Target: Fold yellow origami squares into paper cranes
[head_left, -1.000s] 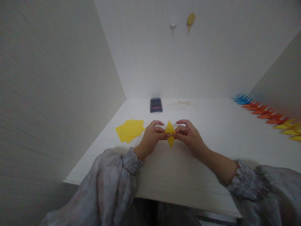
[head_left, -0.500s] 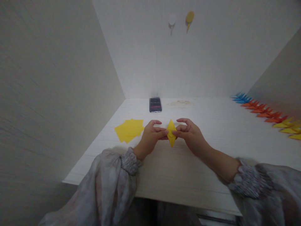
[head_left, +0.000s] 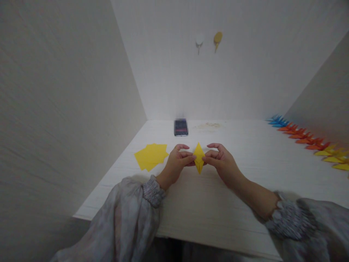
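Observation:
Between my two hands is a small diamond of folded yellow origami paper (head_left: pixel 199 155), its points facing up and down. My left hand (head_left: pixel 178 159) pinches its left corner between thumb and fingers. On the opposite corner, the thumb and fingers of my right hand (head_left: pixel 220 159) are closed as well. Both index fingers curve above the paper without touching it. Loose yellow paper sheets (head_left: pixel 151 156) lie fanned out on the table, just left of my left hand.
A dark phone (head_left: pixel 181 127) lies at the back of the white table (head_left: pixel 234 203). Along the right side runs a row of folded paper cranes, blue (head_left: pixel 278 121), orange (head_left: pixel 305 137) and yellow (head_left: pixel 334 154). Two hooks, white (head_left: pixel 199 40) and yellow (head_left: pixel 217 38), hang on the wall.
The whole view has shifted, so everything sits slightly lower in the picture. My right thumb has drawn back from the diamond's middle to its right edge; both hands still hold the paper.

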Available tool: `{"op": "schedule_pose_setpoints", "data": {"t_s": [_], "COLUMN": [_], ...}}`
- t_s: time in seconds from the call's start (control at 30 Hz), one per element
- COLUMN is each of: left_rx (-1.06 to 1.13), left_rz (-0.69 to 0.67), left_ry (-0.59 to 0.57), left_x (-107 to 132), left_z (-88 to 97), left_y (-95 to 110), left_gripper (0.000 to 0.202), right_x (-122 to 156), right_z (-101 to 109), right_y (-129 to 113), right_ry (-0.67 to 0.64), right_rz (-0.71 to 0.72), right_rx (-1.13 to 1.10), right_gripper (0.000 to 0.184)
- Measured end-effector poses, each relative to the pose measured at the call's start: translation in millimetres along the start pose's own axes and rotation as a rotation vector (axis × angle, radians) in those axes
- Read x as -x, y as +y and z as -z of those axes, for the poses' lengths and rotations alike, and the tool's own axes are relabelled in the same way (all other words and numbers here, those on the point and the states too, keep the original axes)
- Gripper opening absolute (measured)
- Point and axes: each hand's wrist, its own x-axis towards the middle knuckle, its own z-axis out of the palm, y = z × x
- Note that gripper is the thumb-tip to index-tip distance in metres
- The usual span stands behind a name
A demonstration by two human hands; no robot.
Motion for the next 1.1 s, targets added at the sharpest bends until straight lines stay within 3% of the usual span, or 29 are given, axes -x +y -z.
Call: {"op": "schedule_pose_setpoints", "data": {"t_s": [0.13, 0.3, 0.43, 0.67, 1.1], "left_rx": [-0.001, -0.038, -0.064, -0.152, -0.075], "left_rz": [0.004, 0.034, 0.053, -0.052, 0.005], "left_ry": [0.042, 0.047, -0.002, -0.010, 0.035], "left_x": [-0.4, -0.6, 0.2, -0.3, -1.4], "left_z": [-0.3, -1.7, -4.2, -4.9, -3.1], "left_y": [0.3, 3.8, 5.0, 0.5, 2.4], "left_gripper": [0.045, 0.034, 0.025, 0.029, 0.027], "right_x": [0.4, 0.6, -0.6, -1.1, 2.7], "right_z": [-0.9, 3.3, 7.3, 3.7, -1.8], "right_y": [-2.3, 0.8, 4.2, 2.0, 2.0], "right_ry": [-0.032, -0.143, -0.093, -0.036, -0.140], "right_rz": [0.003, 0.130, 0.136, 0.085, 0.125], "right_rx": [0.018, 0.141, 0.294, 0.223, 0.101], "right_gripper": [0.040, 0.039, 0.019, 0.016, 0.028]}}
